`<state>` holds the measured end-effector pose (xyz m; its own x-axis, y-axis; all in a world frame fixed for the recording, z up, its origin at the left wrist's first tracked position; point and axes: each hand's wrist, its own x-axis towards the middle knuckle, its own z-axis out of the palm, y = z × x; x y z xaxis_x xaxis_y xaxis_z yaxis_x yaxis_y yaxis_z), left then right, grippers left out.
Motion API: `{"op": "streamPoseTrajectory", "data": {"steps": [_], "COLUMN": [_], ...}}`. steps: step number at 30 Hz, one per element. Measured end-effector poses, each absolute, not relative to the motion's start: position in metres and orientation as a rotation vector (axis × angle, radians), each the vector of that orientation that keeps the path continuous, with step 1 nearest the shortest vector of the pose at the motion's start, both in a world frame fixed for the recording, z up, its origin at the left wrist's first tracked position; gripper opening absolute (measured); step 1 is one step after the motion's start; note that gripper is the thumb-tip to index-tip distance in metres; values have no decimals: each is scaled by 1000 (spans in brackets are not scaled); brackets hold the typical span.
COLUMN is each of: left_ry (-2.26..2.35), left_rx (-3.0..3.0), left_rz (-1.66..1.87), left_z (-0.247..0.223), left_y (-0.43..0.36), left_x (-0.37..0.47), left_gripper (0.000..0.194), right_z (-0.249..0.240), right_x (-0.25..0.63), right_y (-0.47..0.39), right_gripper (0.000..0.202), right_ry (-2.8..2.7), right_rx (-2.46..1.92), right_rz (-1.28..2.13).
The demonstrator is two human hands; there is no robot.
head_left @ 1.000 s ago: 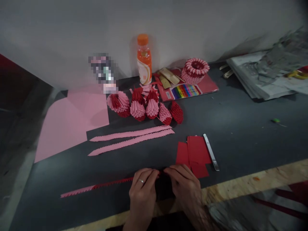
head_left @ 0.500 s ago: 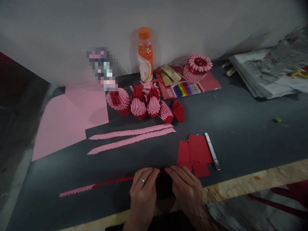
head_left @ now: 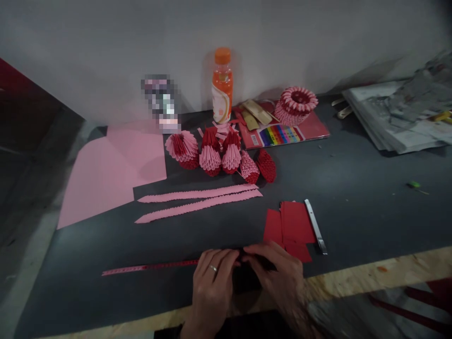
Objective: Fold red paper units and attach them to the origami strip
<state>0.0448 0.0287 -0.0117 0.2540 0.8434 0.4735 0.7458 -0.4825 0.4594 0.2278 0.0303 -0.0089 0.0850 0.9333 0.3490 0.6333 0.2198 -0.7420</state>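
Observation:
My left hand [head_left: 214, 278], with a ring on one finger, is closed on the right end of a long folded paper strip [head_left: 173, 264], pink at its far left and red further along. Close beside it, my right hand [head_left: 275, 270] has its thumb and forefinger pinched near the strip's end; what lies between them is too small and dark to make out. Red paper pieces [head_left: 298, 223] lie just beyond my right hand, with a silver cutter [head_left: 316, 227] along their right side. Two pink zigzag strips [head_left: 197, 205] rest farther back.
Folded red and pink paper pieces [head_left: 211, 157] stand mid-table before an orange bottle [head_left: 222, 89]. Pink sheets [head_left: 102, 174] lie left. A round paper piece [head_left: 299, 101] sits on a red packet [head_left: 314, 129]; stacked papers [head_left: 377, 117] are at the back right.
The view has shifted slightly. The paper strip has turned to show a narrower edge, and its left end has moved right. My right thumb and forefinger now show a gap behind their tips.

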Motion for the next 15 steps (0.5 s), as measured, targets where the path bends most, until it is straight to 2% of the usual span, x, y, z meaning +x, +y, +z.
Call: {"op": "streamPoseTrajectory", "data": {"steps": [4,8,15], "left_ry": [1456,1456,1391], "left_rx": [2471,2512,2451], "left_rz": [1043,1119,1066], "left_z": [-13,-9,-6], "left_y": [23,23,25], "left_x": [41,41,41], "left_gripper": [37,34,43], "right_z": [-2,-1,-5], "right_x": [230,232,233], "right_y": [23,13,12], "right_gripper": [12,15,10], "right_ry": [-1546,-1466,-1434], "right_rx": [-1475,-1489,-1524], "right_rz": [534,694,732]}}
